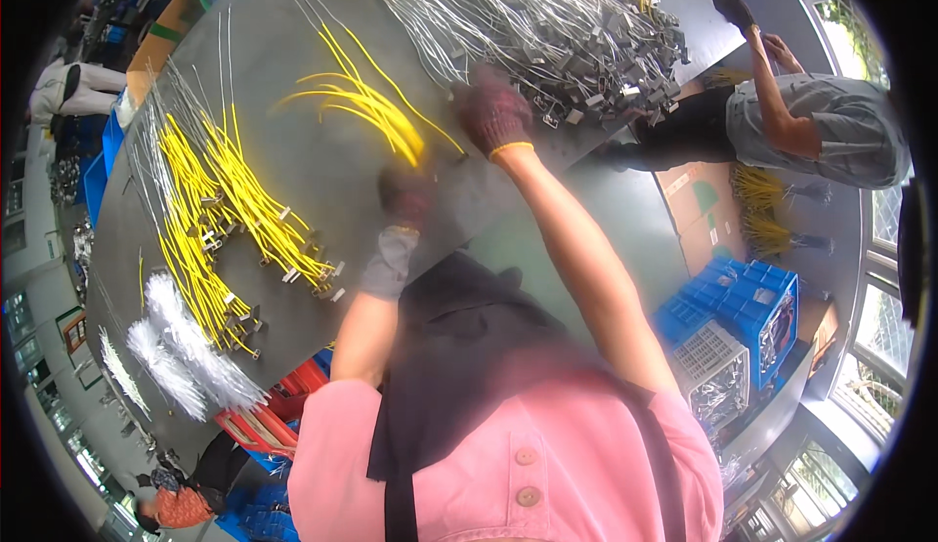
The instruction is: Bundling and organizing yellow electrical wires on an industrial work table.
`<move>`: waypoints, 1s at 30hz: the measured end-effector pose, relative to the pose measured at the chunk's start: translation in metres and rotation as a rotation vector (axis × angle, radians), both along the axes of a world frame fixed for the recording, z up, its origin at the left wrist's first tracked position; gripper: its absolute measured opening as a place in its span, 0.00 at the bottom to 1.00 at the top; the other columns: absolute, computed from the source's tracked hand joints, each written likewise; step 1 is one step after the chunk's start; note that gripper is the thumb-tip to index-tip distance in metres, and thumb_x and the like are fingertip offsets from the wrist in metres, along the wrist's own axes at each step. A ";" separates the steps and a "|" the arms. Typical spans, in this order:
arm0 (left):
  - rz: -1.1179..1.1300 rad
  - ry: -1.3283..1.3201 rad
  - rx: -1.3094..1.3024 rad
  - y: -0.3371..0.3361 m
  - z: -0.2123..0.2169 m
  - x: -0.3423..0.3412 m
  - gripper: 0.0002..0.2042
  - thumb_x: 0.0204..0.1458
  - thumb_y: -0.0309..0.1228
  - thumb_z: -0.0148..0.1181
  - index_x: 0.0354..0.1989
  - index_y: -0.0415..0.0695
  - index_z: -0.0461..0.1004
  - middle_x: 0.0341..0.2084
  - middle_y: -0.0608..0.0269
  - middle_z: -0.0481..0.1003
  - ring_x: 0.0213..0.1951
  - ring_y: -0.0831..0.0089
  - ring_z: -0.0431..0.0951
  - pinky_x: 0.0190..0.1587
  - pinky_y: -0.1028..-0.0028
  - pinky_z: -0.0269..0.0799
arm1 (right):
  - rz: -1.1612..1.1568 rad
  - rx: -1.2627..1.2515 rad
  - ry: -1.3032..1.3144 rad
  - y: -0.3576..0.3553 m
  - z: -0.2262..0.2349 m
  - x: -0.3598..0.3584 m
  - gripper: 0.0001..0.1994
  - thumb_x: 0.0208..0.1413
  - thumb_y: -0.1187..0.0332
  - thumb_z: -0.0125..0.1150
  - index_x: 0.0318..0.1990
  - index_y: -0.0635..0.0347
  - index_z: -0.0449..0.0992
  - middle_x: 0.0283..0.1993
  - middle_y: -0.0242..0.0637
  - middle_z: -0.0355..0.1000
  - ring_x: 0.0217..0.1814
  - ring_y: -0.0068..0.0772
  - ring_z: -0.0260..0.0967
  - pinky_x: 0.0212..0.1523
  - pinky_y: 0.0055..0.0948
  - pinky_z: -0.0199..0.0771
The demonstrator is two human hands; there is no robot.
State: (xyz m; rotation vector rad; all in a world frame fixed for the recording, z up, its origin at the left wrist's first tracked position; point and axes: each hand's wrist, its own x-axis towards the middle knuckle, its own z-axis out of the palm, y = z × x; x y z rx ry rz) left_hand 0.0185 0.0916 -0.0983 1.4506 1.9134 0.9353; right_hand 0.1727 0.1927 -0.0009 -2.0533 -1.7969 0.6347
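Observation:
My left hand (405, 195), in a dark red glove with a grey cuff, is closed round a bunch of yellow-sleeved wires (381, 117). The wires fan out up and left over the grey table, smeared by motion. Further right, my right hand (493, 114), in a dark red glove with a yellow hem, lies at the near edge of a big heap of silvery wires (459, 20). Dark metal clips (606, 59) on the heap's right side are close to that hand. Its fingers are blurred, so any grip is hidden.
Yellow-sleeved wires with metal ends (210, 210) lie at the table's left. Below them are white tie-like bundles (181, 347). At right stand a blue crate (738, 298) and a grey basket (708, 366). A co-worker's gloved hand (731, 5) holds yellow wires across the table.

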 end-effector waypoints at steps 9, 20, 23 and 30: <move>-0.569 -0.555 -0.504 -0.127 0.025 -0.029 0.13 0.65 0.35 0.59 0.47 0.38 0.81 0.37 0.61 0.83 0.39 0.74 0.83 0.44 0.72 0.78 | 0.128 -0.012 -0.074 0.002 -0.035 0.003 0.17 0.53 0.58 0.62 0.42 0.63 0.80 0.45 0.55 0.78 0.45 0.54 0.79 0.43 0.48 0.79; -0.210 -1.052 -0.778 -0.069 0.049 0.033 0.21 0.65 0.44 0.60 0.56 0.39 0.74 0.39 0.53 0.80 0.38 0.66 0.84 0.40 0.67 0.84 | 0.065 -0.546 0.539 -0.181 -0.020 0.138 0.12 0.63 0.63 0.58 0.43 0.65 0.79 0.28 0.35 0.76 0.30 0.24 0.72 0.36 0.31 0.73; -0.191 -1.076 -0.756 -0.061 0.023 0.077 0.22 0.63 0.43 0.62 0.56 0.38 0.73 0.39 0.54 0.80 0.38 0.65 0.84 0.41 0.66 0.84 | 0.062 -0.560 0.406 -0.265 -0.019 0.171 0.10 0.64 0.64 0.57 0.41 0.61 0.80 0.27 0.40 0.77 0.28 0.27 0.72 0.35 0.34 0.74; -0.186 -1.307 -0.627 -0.055 -0.015 0.141 0.16 0.62 0.36 0.64 0.51 0.38 0.74 0.38 0.54 0.80 0.39 0.60 0.84 0.43 0.61 0.84 | 0.222 -0.749 0.080 -0.509 -0.073 0.296 0.15 0.61 0.58 0.58 0.48 0.52 0.84 0.38 0.48 0.82 0.38 0.48 0.81 0.41 0.39 0.81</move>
